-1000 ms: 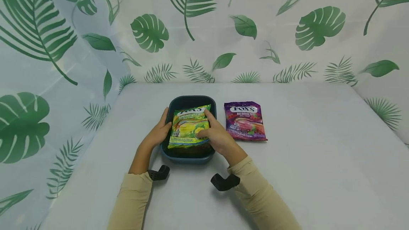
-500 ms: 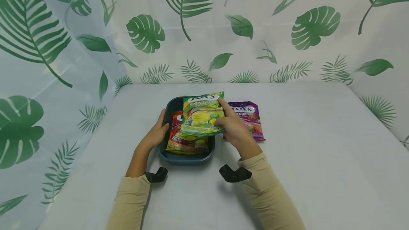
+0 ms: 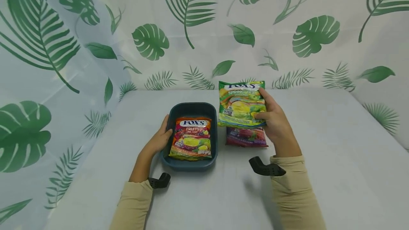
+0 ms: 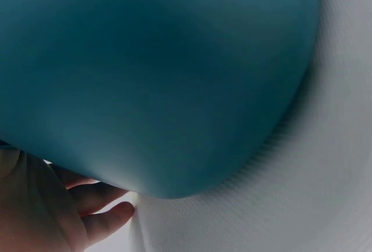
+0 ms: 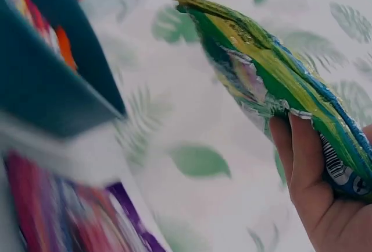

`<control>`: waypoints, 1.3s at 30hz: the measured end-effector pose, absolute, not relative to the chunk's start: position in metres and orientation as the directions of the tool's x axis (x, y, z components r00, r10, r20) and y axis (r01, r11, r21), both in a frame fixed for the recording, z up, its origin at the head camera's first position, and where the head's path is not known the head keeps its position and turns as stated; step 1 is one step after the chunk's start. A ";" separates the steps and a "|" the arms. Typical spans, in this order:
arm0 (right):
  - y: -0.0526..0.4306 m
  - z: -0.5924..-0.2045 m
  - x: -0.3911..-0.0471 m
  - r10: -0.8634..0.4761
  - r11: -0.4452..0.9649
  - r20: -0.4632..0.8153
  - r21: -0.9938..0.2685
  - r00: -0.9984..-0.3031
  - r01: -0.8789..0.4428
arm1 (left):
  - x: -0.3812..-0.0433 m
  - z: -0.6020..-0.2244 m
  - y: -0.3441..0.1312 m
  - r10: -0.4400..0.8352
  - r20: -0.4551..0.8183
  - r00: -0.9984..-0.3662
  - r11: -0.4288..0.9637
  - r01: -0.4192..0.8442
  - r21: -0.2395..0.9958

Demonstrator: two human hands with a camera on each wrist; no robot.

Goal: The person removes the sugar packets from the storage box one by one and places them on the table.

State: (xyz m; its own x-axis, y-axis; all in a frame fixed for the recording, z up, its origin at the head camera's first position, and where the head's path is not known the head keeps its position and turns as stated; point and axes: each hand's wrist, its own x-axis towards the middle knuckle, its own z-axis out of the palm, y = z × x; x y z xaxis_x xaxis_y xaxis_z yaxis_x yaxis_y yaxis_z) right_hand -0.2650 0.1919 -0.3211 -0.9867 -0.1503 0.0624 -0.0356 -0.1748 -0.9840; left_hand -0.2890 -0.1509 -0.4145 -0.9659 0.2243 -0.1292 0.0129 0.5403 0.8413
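My right hand [image 3: 277,125] grips a green and yellow bag of Fox's Spring Tea candy [image 3: 241,104] by its right side, held up above the table; fingers and thumb pinch it in the right wrist view, where the bag [image 5: 273,80] shows edge-on. Below it, partly covered, a purple bag of Fox's Berries candy [image 3: 246,138] lies on the table. My left hand [image 3: 158,137] holds the left wall of a dark blue plastic box [image 3: 190,166], thumb over the rim and fingers outside. Inside the box lies a red-orange bag of Fox's Fruits candy [image 3: 191,139].
The white table [image 3: 204,201] extends around the box, with its far edge against a white curtain [image 3: 204,27] printed with green leaves. A similar leaf-printed sheet [image 3: 73,123] hangs at the left. Each wrist carries a black camera mount [image 3: 266,168].
My right hand has lifted the Spring Tea bag out of the box and carried it right, over the Berries bag. The Fruits bag has come into view. My left hand stays on the box.
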 end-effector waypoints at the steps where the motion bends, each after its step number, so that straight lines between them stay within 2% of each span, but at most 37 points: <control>1: 0.200 -0.322 -0.265 -0.140 -0.167 0.069 -0.985 -0.988 -0.045 | -0.289 -0.416 -0.150 0.225 -0.131 -0.966 0.538 0.011 0.843; 8: 0.265 -0.331 -0.266 -0.044 -0.142 0.125 -0.983 -0.991 -0.118 | -0.290 -0.419 -0.153 0.224 -0.124 -0.967 0.541 0.017 0.841; 15: 0.322 -0.338 -0.258 -0.039 -0.262 0.183 -0.951 -0.982 -0.166 | -0.293 -0.417 -0.153 0.230 -0.128 -0.965 0.559 0.024 0.829; 25: 0.345 -0.347 -0.260 -0.065 -0.235 0.167 -0.961 -0.984 -0.147 | -0.292 -0.417 -0.154 0.224 -0.128 -0.966 0.542 0.014 0.840; 29: 0.348 -0.357 -0.268 -0.039 -0.100 0.102 -0.990 -0.994 -0.098 | -0.292 -0.417 -0.155 0.229 -0.126 -0.965 0.538 0.017 0.843; 35: 0.399 -0.429 -0.316 0.030 0.201 0.049 -0.979 -0.998 -0.042 | -0.292 -0.417 -0.154 0.225 -0.127 -0.966 0.539 0.014 0.842; 39: 0.368 -0.403 -0.299 0.042 0.447 -0.016 -0.894 -0.999 0.033 | -0.293 -0.417 -0.154 0.226 -0.123 -0.966 0.535 0.018 0.845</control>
State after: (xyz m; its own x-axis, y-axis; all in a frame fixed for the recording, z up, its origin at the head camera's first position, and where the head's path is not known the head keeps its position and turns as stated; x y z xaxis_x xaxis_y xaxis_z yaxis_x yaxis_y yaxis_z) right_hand -0.2994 0.3682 -0.4028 -0.9990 0.0417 -0.0163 0.0332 0.4465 -0.8942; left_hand -0.2930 -0.1542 -0.4172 -0.9664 0.2259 -0.1229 0.0177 0.5352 0.8445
